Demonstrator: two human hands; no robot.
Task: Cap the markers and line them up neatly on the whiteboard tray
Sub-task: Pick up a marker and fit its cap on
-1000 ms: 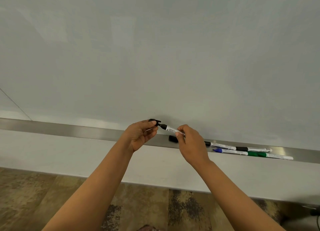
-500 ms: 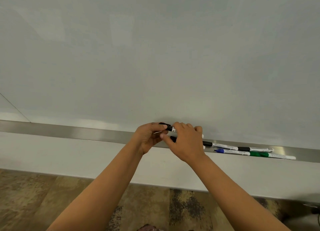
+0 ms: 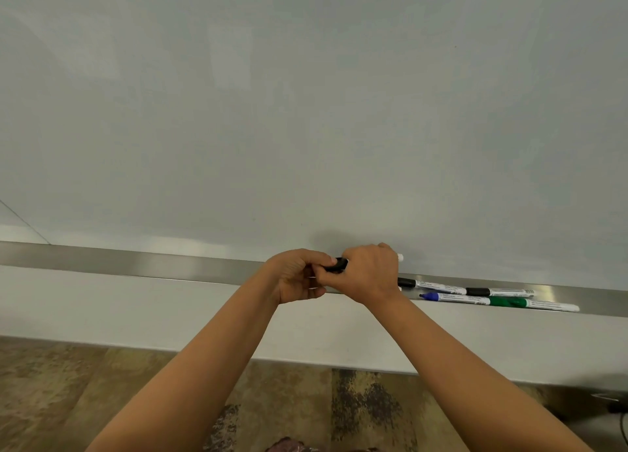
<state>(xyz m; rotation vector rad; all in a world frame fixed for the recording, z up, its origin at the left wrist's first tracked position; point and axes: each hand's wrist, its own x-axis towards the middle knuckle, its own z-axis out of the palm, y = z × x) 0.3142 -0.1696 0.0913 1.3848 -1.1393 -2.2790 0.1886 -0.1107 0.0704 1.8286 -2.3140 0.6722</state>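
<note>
Left hand (image 3: 299,276) and right hand (image 3: 365,271) meet, fingers curled, forearms extended forward

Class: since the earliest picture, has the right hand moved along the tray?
Yes. The right hand has slid left along the tray, closing against the left hand over the black marker.

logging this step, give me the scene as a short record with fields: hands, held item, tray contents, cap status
left hand: left hand grips the black cap
right hand: right hand wraps the held marker, white end sticking out
held item: one marker, cap end between both hands, above the tray
tray contents: two black markers, blue marker, green marker, in two rows
cap status: blue tip bare; held marker's seating hidden by fingers
backdrop: whiteboard
</note>
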